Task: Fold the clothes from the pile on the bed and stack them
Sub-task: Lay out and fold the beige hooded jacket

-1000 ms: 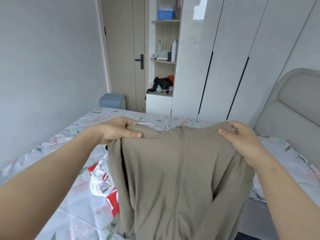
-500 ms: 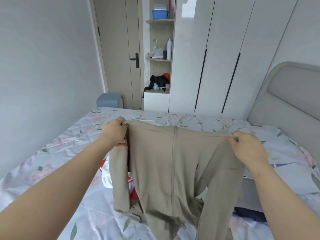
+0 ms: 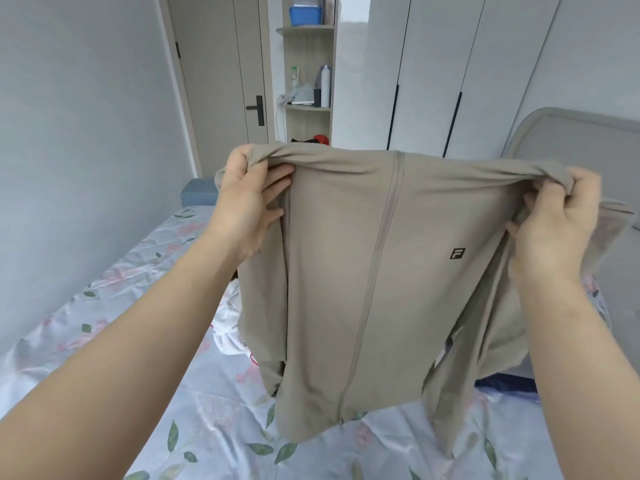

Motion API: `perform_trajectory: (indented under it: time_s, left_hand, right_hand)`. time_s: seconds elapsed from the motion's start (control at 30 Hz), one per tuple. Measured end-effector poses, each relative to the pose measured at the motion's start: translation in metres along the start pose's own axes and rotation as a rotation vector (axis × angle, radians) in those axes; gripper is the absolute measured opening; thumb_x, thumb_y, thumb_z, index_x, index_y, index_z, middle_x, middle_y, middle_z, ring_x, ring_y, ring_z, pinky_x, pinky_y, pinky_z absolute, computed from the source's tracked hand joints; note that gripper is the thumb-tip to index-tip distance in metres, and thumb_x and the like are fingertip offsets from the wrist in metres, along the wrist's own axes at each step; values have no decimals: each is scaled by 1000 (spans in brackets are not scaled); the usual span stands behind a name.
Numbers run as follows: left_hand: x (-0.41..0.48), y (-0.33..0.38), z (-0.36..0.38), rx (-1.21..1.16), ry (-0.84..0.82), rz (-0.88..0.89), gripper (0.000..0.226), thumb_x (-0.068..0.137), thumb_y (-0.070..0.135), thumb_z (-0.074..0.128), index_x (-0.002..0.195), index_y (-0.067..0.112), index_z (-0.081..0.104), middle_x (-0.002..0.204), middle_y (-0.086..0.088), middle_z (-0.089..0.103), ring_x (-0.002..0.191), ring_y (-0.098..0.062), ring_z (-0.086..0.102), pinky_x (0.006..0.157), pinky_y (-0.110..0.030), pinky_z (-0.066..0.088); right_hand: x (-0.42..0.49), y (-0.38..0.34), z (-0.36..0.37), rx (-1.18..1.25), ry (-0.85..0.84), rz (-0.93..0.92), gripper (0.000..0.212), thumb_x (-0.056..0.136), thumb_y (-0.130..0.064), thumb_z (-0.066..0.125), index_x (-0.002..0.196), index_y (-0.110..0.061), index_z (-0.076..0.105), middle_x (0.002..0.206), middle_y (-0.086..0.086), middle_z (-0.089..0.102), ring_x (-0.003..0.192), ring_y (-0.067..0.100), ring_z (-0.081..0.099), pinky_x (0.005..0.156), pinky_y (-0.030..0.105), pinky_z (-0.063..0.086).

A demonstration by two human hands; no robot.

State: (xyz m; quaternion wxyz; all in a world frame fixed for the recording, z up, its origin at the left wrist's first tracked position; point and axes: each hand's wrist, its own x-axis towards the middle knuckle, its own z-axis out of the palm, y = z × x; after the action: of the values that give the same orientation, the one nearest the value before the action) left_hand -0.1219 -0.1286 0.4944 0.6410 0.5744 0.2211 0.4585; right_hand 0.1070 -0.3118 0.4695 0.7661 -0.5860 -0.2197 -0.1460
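Indoors, white wardrobe doors (image 3: 433,81) and a padded headboard (image 3: 571,140) are flanking a bed (image 3: 104,306) whose floral sheet is lying creased. Over it, a beige zip jacket (image 3: 346,271) is hanging upright in front of white-and-red clothes (image 3: 228,323). The left hand (image 3: 247,199) and right hand (image 3: 554,220) are each gripping a bunched shoulder.

The hanging jacket (image 3: 346,271) screens the clothes pile (image 3: 228,327); bare bed (image 3: 104,323) lies open at left.
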Motion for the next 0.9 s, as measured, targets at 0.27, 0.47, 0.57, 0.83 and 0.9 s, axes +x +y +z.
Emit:
perform_trajectory:
  time_s: [0.27, 0.47, 0.57, 0.83, 0.9]
  left_hand:
    - [47, -39, 23, 60, 12, -57, 18, 102, 23, 35, 88, 30, 45, 109, 4, 64, 115, -15, 57, 102, -50, 34]
    - [90, -170, 24, 192, 46, -347, 18, 102, 23, 34, 89, 29, 45, 104, 7, 61, 107, -12, 56, 92, -42, 36]
    - [105, -239, 24, 271, 102, -443, 19, 102, 19, 35, 87, 25, 43, 99, 5, 61, 85, 1, 58, 71, -32, 38]
    - [100, -396, 16, 513, 159, -733, 18, 97, 7, 42, 87, 19, 51, 69, 3, 46, 61, -11, 41, 50, -17, 34]
    - [84, -431, 1, 596, 95, -834, 13, 90, 6, 48, 83, 17, 51, 76, -1, 49, 67, -15, 44, 59, -22, 36]
  right_hand:
    - [30, 40, 22, -228, 2, -40, 17, 87, -31, 36, 76, -41, 46, 76, -17, 45, 86, 13, 41, 80, 30, 34]
    - [28, 172, 27, -426, -224, 190, 21, 98, -16, 35, 109, -13, 53, 97, 5, 53, 91, 18, 45, 72, 23, 29]
    - [19, 244, 24, -551, -327, 321, 22, 99, -16, 35, 113, -10, 50, 96, 10, 52, 98, 28, 48, 74, 28, 28]
    - [-35, 383, -7, -777, -548, 648, 14, 99, -12, 39, 102, -4, 50, 99, 13, 53, 98, 32, 50, 76, 34, 30]
    - [-58, 411, -25, -860, -613, 723, 14, 98, -11, 40, 99, -1, 50, 94, 14, 53, 93, 33, 50, 72, 35, 31]
